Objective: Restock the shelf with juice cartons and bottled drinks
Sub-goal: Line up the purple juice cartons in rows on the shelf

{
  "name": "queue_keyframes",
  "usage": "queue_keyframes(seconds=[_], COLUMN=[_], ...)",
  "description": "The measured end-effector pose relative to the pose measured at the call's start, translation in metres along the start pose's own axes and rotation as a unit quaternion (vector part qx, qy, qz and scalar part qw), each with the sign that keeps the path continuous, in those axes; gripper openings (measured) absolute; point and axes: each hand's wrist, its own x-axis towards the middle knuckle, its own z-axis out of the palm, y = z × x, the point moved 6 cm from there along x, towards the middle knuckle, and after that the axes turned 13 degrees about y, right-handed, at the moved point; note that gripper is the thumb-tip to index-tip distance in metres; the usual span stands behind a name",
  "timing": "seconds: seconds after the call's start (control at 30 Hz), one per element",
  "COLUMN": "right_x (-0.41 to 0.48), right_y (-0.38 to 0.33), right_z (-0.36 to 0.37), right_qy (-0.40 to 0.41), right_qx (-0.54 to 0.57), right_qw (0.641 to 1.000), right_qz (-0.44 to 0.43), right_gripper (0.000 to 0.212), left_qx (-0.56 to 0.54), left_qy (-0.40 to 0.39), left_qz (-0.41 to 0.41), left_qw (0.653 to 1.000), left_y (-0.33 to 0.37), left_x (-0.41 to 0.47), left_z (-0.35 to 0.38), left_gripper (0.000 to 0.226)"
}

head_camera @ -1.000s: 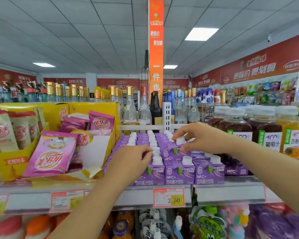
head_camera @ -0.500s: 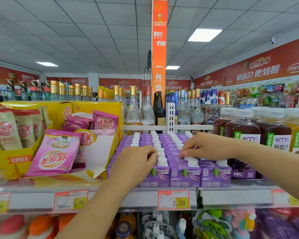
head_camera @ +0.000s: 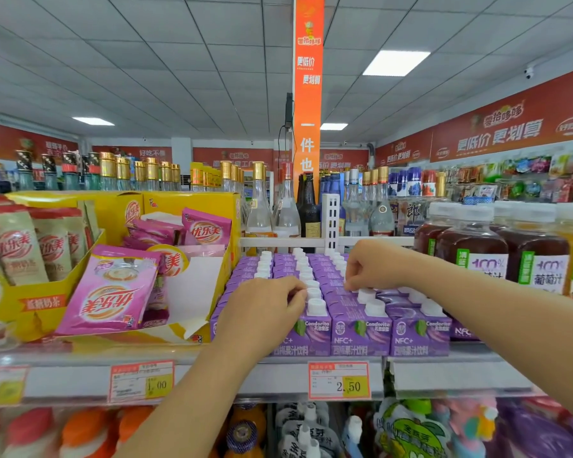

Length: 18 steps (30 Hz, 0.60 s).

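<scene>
Your left hand [head_camera: 262, 312] grips the front-left of the purple cardboard juice cartons with white screw caps [head_camera: 361, 332], your right hand [head_camera: 374, 266] pinches one a row deeper, and their rows run straight away from you along the white shelf [head_camera: 460, 375].

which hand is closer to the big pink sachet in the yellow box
Left. The left hand is just right of the pink sachet, on purple cartons; the right hand is farther right.
</scene>
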Motion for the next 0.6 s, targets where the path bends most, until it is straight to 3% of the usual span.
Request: queue_keyframes(seconds=[0.17,0.27,0.37,0.5,0.6], right_x=[-0.008,-0.020,-0.050,-0.111,-0.147], right_y=[-0.005,-0.003,-0.008,-0.016,-0.021], right_z=[-0.021,-0.046,-0.063,-0.061,-0.048], right_qy=[0.081,0.210,0.363,0.496,0.510], right_qx=[-0.012,-0.022,0.014,0.080,0.146], right_qw=[0.997,0.977,0.926,0.847,0.829], right_qz=[-0.011,-0.036,-0.104,-0.174,-0.176], right_gripper=[0.020,0.025,0.026,0.026,0.025], left_qx=[0.007,0.007,0.020,-0.020,-0.199], left_qy=[0.004,0.002,0.013,0.216,0.299], left_qz=[-0.003,-0.001,0.004,0.066,0.052], left_qw=[1.000,1.000,1.000,0.974,0.932], left_y=[0.001,0.002,0.004,0.018,0.036], left_x=[-0.001,-0.001,-0.001,-0.016,-0.047], left_z=[-0.002,-0.002,-0.005,-0.026,-0.040], left_gripper=[0.030,0.030,0.029,0.023,0.029])
